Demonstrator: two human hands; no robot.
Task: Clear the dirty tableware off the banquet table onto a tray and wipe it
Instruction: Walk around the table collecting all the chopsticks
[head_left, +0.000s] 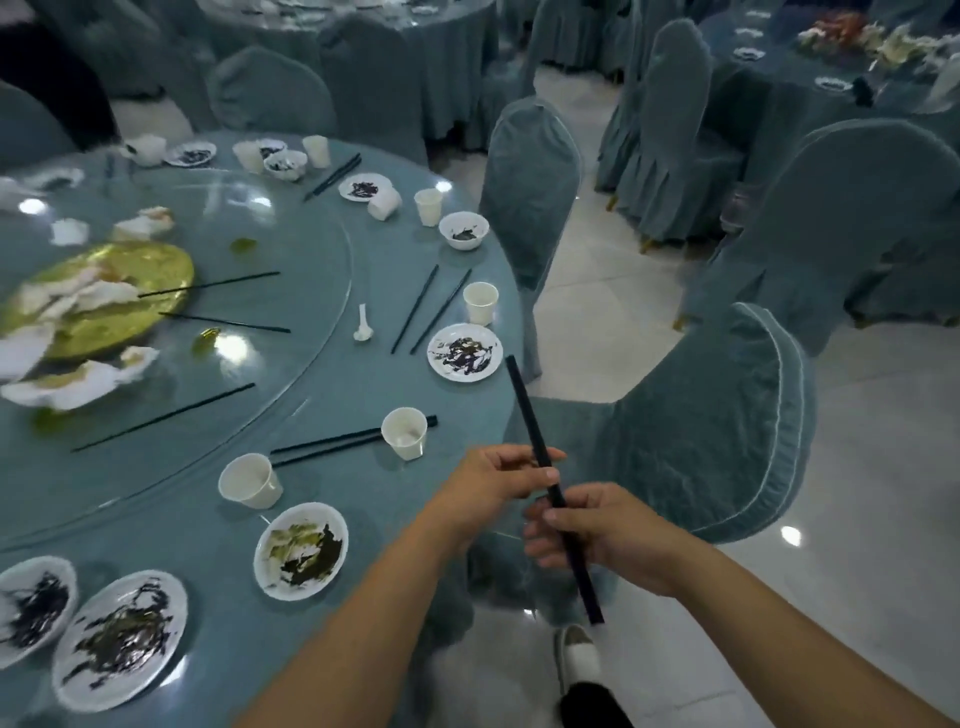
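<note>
- Hands met just off the rim of the banquet table (374, 488), above the seat of the nearest covered chair (717, 431).
- The left hand (493, 480) pinched the black chopsticks (522, 400) near their middle, between the thumb and curled fingers.
- The right hand (610, 535) gripped the same chopsticks lower down with its fingers wrapped round them. Their lower end stuck out below the hand, over the floor.
- The chopsticks slanted up toward the table, with the upper tip just beside a smeared plate (465, 352). Whether they were one stick or a close pair could not be told.
- A dirty near plate (301, 551) lay on the table beside the left forearm. Two larger soiled plates (119, 631) sat at the lower left edge.
- A tilted paper cup (249, 480) and an upright paper cup (405, 432) stood near the hands, with a lying pair of chopsticks (332, 447) between them.
- Farther along the rim were a second pair of chopsticks (431, 309), a third cup (480, 302), a white spoon (362, 325) and a stained bowl (464, 230).
- The glass turntable (311, 260) carried a gold platter (171, 265) heaped with crumpled white scraps, and loose chopsticks lay across it.
- A white shoe (576, 654) showed on the tiled floor below the right hand.
</note>
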